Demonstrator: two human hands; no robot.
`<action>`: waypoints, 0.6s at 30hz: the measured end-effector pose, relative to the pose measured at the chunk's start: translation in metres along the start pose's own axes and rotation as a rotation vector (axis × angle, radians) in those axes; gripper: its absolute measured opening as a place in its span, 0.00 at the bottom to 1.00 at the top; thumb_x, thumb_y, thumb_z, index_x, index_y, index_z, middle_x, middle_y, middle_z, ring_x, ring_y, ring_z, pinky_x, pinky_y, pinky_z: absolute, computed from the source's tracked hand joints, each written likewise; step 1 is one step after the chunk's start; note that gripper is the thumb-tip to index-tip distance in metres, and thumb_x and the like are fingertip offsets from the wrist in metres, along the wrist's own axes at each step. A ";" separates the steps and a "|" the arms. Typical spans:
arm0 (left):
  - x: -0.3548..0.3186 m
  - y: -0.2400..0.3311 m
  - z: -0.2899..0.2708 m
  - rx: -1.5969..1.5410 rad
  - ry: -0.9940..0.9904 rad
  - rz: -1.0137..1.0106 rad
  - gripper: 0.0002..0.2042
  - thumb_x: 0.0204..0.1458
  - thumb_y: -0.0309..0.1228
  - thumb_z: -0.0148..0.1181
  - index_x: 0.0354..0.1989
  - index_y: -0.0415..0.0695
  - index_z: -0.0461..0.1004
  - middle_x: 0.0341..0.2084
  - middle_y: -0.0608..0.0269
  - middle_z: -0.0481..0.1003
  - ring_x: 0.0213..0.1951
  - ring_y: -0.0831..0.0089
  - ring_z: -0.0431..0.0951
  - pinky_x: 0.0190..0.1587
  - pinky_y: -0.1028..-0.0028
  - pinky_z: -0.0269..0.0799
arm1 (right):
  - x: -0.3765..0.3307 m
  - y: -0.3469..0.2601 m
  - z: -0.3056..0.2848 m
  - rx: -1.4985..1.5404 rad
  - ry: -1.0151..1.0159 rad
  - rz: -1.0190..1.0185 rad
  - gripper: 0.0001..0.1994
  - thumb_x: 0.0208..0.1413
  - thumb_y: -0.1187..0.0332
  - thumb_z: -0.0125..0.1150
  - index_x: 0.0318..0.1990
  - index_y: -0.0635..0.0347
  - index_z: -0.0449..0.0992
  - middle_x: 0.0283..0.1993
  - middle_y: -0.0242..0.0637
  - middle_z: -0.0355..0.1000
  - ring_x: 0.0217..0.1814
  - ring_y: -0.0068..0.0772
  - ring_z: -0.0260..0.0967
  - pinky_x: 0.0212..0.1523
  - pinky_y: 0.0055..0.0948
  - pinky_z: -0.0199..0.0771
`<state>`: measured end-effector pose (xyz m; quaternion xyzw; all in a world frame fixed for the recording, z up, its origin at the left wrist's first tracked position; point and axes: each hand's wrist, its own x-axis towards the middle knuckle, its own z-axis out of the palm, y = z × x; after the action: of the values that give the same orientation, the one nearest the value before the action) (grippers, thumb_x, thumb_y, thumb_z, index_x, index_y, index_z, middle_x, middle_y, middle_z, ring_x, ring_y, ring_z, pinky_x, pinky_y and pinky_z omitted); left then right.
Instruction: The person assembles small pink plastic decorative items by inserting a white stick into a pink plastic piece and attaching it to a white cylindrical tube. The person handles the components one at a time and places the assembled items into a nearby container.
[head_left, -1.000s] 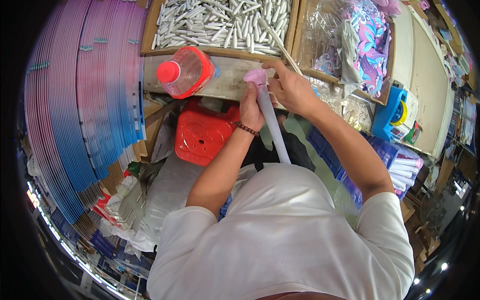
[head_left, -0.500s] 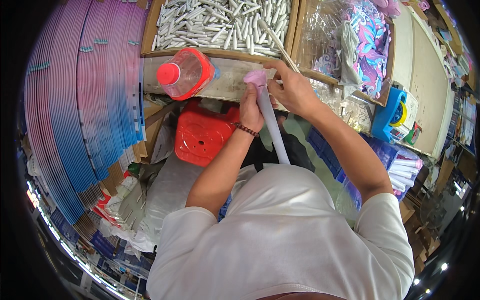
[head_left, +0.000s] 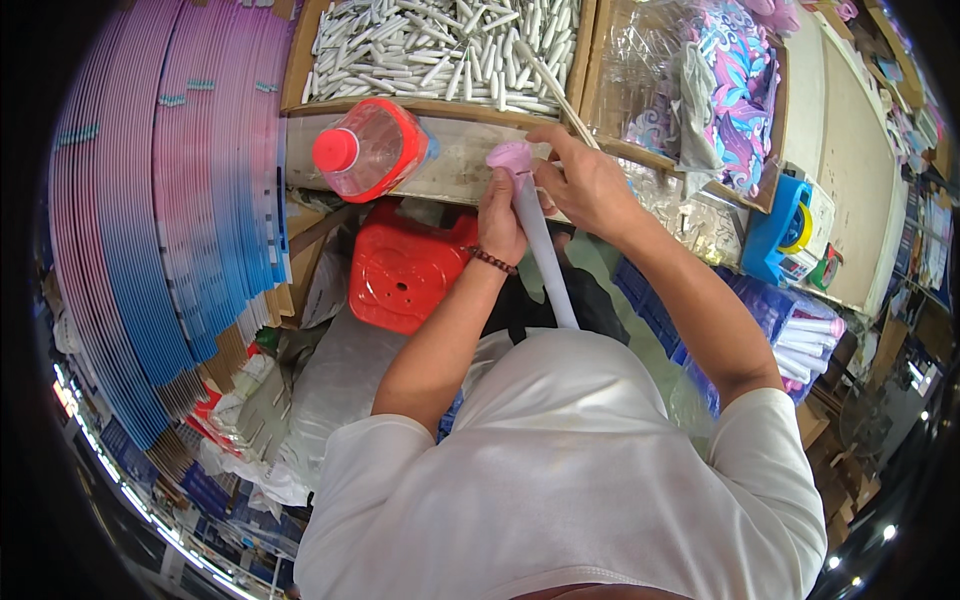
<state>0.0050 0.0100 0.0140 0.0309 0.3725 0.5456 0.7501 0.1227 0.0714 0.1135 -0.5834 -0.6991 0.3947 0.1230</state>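
Observation:
A long pale lavender tube (head_left: 545,250) with a wider pink end (head_left: 510,156) slants from the bench edge back toward my waist. My left hand (head_left: 500,218) is wrapped round the tube just below the pink end, a beaded bracelet on its wrist. On the tube's other side is my right hand (head_left: 590,185). Its index finger is bent above the pink end, while the thumb and other fingers are curled close against the tube's upper part. Whatever may be between those fingers is hidden.
A clear bottle (head_left: 375,150) with red cap and band lies on the bench edge. Beyond is a wooden box of white sticks (head_left: 440,55); right of it, a box of patterned pieces (head_left: 735,100). A blue tape dispenser (head_left: 775,232), red stool (head_left: 405,265) and cardboard stacks (head_left: 190,200) are around.
Hardly anything differs. Both hands stay at the tube's pink end, and the right forearm has shifted very slightly left.

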 end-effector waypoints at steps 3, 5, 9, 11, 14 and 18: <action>0.000 0.000 0.001 0.016 0.010 0.005 0.24 0.60 0.54 0.43 0.50 0.45 0.68 0.30 0.64 0.75 0.29 0.71 0.76 0.33 0.68 0.76 | 0.001 -0.002 -0.001 -0.083 -0.067 0.079 0.13 0.58 0.66 0.49 0.49 0.56 0.67 0.28 0.54 0.74 0.35 0.59 0.73 0.37 0.52 0.70; 0.000 0.000 0.001 0.024 0.031 0.006 0.24 0.61 0.53 0.43 0.50 0.45 0.68 0.30 0.64 0.75 0.29 0.71 0.76 0.33 0.68 0.76 | -0.001 -0.006 -0.002 -0.081 -0.086 0.119 0.13 0.57 0.66 0.50 0.49 0.56 0.68 0.28 0.53 0.74 0.35 0.59 0.72 0.37 0.51 0.70; 0.000 -0.002 -0.002 0.007 0.032 -0.002 0.24 0.60 0.54 0.44 0.50 0.44 0.68 0.33 0.63 0.75 0.29 0.71 0.76 0.34 0.67 0.76 | -0.003 0.002 0.005 -0.012 0.044 -0.020 0.12 0.58 0.66 0.50 0.48 0.57 0.68 0.27 0.51 0.74 0.32 0.59 0.72 0.35 0.52 0.70; 0.000 -0.001 -0.001 0.017 0.005 0.013 0.25 0.60 0.54 0.44 0.50 0.44 0.68 0.34 0.63 0.75 0.30 0.71 0.76 0.34 0.66 0.76 | -0.002 0.004 0.005 0.038 0.147 -0.132 0.12 0.58 0.65 0.50 0.47 0.57 0.68 0.26 0.51 0.73 0.31 0.58 0.72 0.33 0.53 0.70; 0.002 -0.002 -0.004 0.002 -0.004 0.003 0.25 0.60 0.55 0.44 0.50 0.44 0.68 0.35 0.63 0.75 0.30 0.70 0.76 0.34 0.66 0.76 | -0.001 0.009 0.011 0.017 0.268 -0.268 0.11 0.58 0.65 0.50 0.46 0.57 0.68 0.25 0.50 0.74 0.29 0.58 0.72 0.30 0.53 0.69; 0.001 -0.001 -0.005 -0.021 0.029 -0.031 0.26 0.61 0.54 0.43 0.53 0.43 0.65 0.42 0.62 0.72 0.39 0.69 0.73 0.43 0.66 0.71 | -0.006 0.003 0.007 -0.133 0.027 -0.015 0.10 0.58 0.66 0.50 0.46 0.57 0.68 0.24 0.49 0.74 0.29 0.57 0.72 0.29 0.51 0.69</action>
<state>0.0033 0.0089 0.0095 0.0093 0.3782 0.5380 0.7533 0.1217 0.0633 0.1082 -0.5905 -0.7262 0.3387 0.0964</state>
